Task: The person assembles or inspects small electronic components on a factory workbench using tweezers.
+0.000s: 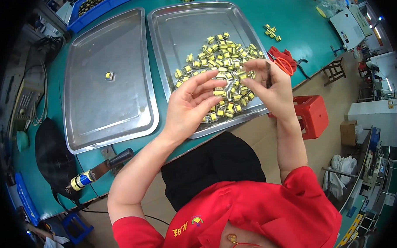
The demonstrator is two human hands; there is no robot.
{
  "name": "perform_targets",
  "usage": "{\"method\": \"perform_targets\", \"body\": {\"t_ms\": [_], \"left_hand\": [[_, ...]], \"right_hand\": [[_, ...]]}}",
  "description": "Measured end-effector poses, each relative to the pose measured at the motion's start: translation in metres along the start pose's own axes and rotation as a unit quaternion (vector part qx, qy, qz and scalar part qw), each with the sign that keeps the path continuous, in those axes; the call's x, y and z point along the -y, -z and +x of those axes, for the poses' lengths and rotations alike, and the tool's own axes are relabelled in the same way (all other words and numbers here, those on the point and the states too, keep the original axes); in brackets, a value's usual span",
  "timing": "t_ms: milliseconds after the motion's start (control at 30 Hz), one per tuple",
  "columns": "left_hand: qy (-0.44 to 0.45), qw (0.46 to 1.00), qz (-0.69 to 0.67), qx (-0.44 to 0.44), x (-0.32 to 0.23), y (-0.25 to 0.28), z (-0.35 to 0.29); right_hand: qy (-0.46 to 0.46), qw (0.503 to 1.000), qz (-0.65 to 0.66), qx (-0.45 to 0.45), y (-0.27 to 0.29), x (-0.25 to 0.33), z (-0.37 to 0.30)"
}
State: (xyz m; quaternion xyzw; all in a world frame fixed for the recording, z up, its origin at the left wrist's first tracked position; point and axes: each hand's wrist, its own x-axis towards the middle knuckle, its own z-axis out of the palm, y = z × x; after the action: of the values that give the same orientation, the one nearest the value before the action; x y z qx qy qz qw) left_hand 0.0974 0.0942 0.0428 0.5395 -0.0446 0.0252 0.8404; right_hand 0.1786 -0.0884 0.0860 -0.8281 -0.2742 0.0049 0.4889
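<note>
A metal tray on the right holds a pile of small yellow-taped transformers with metal pins. Over the near part of that pile, my left hand has its fingers curled, with a small transformer between thumb and fingertips. My right hand is bent round a dark, narrow, flat tool, whose tip I cannot make out. The two hands face each other, slightly apart. One transformer lies alone in the left metal tray.
Red-handled pliers and a red cloth lie right of the trays. A few loose transformers sit beyond them. At the near left are a black-handled tool and a black bag. A red stool stands by the table edge.
</note>
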Motion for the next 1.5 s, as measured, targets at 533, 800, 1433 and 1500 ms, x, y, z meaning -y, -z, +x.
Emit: {"method": "perform_targets", "body": {"t_ms": [533,800,1433,1500], "left_hand": [[0.015,0.996,-0.082,0.011,-0.003,0.008,0.003],[-0.031,0.999,-0.029,0.018,-0.001,0.002,0.001],[-0.139,0.959,0.244,-0.04,-0.001,0.005,-0.002],[-0.172,0.956,0.221,-0.089,-0.001,-0.002,-0.002]], "right_hand": [[-0.033,0.989,0.142,0.02,-0.023,-0.003,-0.04],[-0.035,0.987,0.153,0.02,-0.025,-0.004,-0.043],[-0.149,0.937,0.266,0.172,-0.037,0.016,0.023],[-0.13,0.961,0.185,0.16,-0.029,0.011,0.06]]}}
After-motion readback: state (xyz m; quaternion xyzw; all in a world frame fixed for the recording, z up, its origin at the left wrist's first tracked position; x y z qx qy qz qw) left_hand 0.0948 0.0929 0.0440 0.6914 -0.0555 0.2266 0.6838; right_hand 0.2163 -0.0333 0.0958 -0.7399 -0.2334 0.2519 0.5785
